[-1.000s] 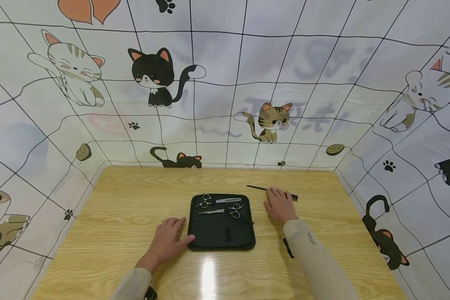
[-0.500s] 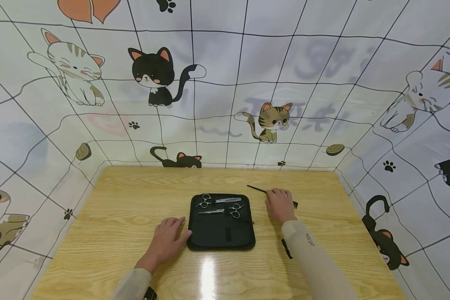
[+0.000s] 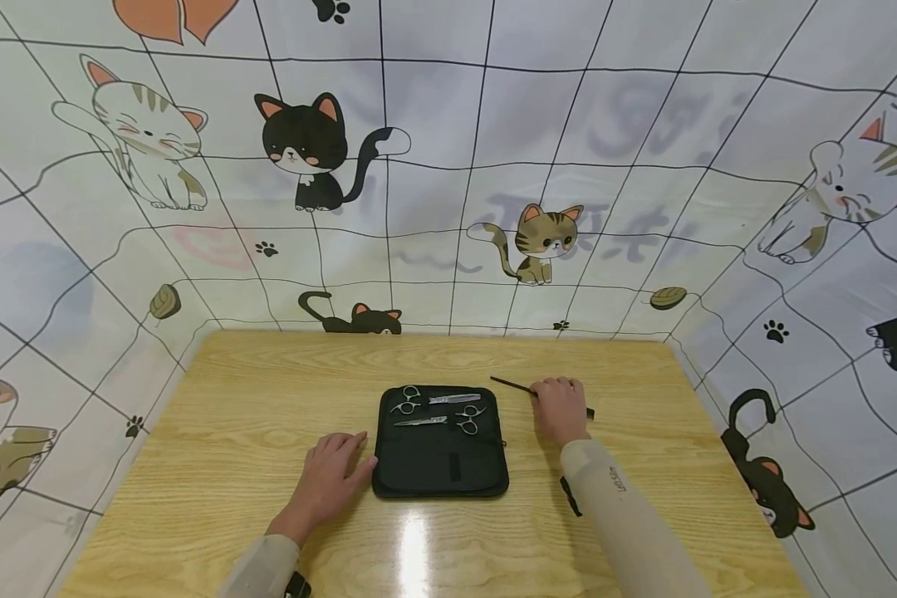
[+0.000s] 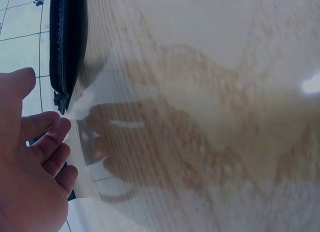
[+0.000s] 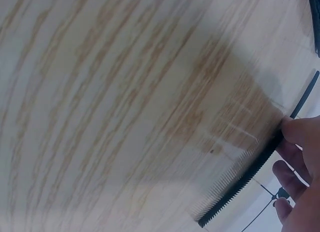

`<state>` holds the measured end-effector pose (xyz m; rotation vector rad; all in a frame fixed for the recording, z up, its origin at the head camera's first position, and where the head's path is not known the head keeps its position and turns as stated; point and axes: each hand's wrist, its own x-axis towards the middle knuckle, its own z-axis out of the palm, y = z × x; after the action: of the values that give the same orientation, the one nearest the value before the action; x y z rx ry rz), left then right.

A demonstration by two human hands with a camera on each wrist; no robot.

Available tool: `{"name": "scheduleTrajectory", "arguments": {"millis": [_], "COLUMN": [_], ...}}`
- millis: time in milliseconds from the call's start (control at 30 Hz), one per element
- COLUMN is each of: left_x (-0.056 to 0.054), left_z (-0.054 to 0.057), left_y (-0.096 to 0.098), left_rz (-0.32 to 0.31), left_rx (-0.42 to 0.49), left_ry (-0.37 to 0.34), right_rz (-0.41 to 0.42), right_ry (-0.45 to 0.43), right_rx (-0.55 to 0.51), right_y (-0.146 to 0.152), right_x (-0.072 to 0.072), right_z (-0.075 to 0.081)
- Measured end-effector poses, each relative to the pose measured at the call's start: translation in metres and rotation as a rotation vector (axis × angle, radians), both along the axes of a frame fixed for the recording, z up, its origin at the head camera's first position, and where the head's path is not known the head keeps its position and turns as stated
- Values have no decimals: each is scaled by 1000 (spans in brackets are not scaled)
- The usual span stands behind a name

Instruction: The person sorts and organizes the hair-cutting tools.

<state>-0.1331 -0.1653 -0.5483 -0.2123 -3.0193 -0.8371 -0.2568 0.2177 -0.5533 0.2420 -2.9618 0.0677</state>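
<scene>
A black tail comb (image 3: 510,384) is pinched between the thumb and fingers of my right hand (image 3: 561,411), right of the case. The right wrist view shows the comb's teeth (image 5: 240,184) pointing away from the palm, its thin tail beyond the thumb. An open black zip case (image 3: 419,473) lies in the middle of the table. Two pairs of silver scissors sit in its upper half: the upper pair (image 3: 454,399) and the lower pair (image 3: 423,422). My left hand (image 3: 329,477) rests beside the case with relaxed fingers, thumb tip at its left edge; contact is unclear.
The wooden table (image 3: 239,390) reaches back to a white cloth wall (image 3: 433,199) printed with cats and grid lines. Similar cloth stands at the left and right. Light glares off the table in front of the case.
My right fingers have curled in on the comb, and its tail has shifted slightly toward me. The left thumb has drawn back slightly from over the case's edge.
</scene>
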Motion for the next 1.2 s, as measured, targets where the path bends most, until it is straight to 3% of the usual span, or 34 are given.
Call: {"name": "scheduleTrajectory", "arguments": {"millis": [333, 867, 1000, 1200], "left_x": [-2, 0, 0, -1], "left_z": [-4, -4, -1, 1], "left_y": [0, -2, -2, -1], "left_rz": [-2, 4, 6, 1], "left_rx": [11, 20, 14, 18], "left_ry": [-5, 37, 41, 63], "right_rz": [12, 83, 100, 136], "right_ry": [13, 35, 116, 314], "right_rx": [16, 170, 192, 123], "right_y": [-4, -4, -4, -6], "right_x": [1, 3, 5, 1], "right_z": [1, 4, 7, 17]}}
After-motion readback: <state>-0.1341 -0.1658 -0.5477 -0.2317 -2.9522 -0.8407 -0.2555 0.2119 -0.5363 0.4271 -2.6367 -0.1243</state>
